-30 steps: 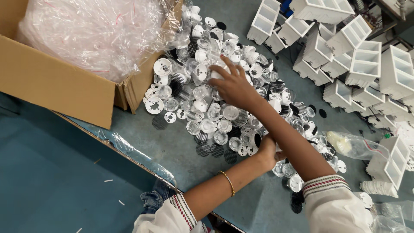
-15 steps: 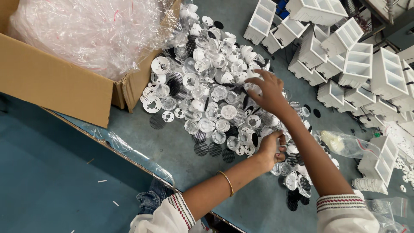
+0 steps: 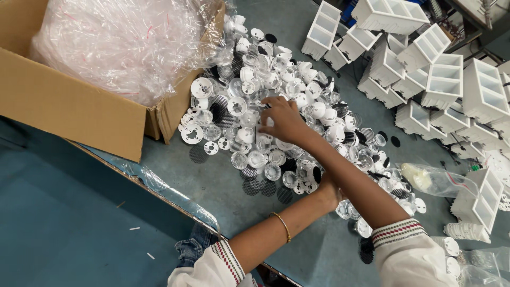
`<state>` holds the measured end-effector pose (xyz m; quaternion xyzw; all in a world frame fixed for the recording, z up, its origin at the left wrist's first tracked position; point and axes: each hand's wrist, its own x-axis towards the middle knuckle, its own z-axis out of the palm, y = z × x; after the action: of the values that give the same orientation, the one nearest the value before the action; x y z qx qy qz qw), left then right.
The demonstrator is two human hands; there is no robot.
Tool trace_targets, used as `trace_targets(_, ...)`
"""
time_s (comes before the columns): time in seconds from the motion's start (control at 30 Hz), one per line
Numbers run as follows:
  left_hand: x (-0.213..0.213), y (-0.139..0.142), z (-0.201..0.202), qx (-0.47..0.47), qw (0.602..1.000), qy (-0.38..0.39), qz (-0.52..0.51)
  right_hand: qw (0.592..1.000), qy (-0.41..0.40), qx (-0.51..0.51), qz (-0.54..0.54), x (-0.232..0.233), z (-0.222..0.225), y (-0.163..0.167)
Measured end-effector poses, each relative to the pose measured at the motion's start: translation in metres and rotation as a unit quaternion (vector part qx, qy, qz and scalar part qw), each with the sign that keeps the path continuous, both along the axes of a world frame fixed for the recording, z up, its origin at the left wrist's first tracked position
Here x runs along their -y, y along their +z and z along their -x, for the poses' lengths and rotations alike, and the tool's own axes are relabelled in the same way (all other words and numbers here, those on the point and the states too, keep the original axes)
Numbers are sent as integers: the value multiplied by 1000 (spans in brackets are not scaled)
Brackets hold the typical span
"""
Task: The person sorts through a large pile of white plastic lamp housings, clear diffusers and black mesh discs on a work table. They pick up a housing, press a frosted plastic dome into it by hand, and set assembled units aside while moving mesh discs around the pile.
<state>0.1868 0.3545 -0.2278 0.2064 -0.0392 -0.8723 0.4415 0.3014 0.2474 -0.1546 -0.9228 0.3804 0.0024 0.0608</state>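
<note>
up close, the right hand (image 3: pixel 284 121) lies palm down on the heap of small clear and white round plastic parts (image 3: pixel 276 114), fingers bent onto a few pieces at the heap's middle, though whether they pinch one i cannot tell; the left hand (image 3: pixel 330 192) is mostly hidden beneath the right forearm at the heap's near edge, so its fingers cannot be read; a thin gold bangle (image 3: pixel 282 226) circles the left wrist; the parts are too many and too overlapped to count, with flat dark mesh discs (image 3: pixel 198 154) scattered among them on the grey-green table (image 3: pixel 223 191); left of the heap an open cardboard box (image 3: pixel 69 106) holds a crumpled clear plastic bag (image 3: pixel 117 42), its contents unseen; to the right stand over a dozen white compartmented trays (image 3: pixel 443 79), some cut off by the frame; one small clear bag (image 3: pixel 433 179) lies beside them.
</note>
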Motion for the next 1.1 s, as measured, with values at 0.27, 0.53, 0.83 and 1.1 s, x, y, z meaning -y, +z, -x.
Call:
trace_targets(0.27, 2, 1, -6, -34, 999, 22, 13, 993, -18, 120, -3, 24, 37, 15)
trace_targets(0.53, 8, 15, -28, -101, 989, 102, -45, 976, -140, 168, 2, -32, 106, 77)
trace_targets(0.83, 12, -5, -7, -180, 980, 84, -12, 964, -232, 56, 118, -165, 135, 71)
trace_targets(1.1, 7, -19, 26, -170, 983, 64, -2, 973, -172, 104, 111, -195, 172, 66)
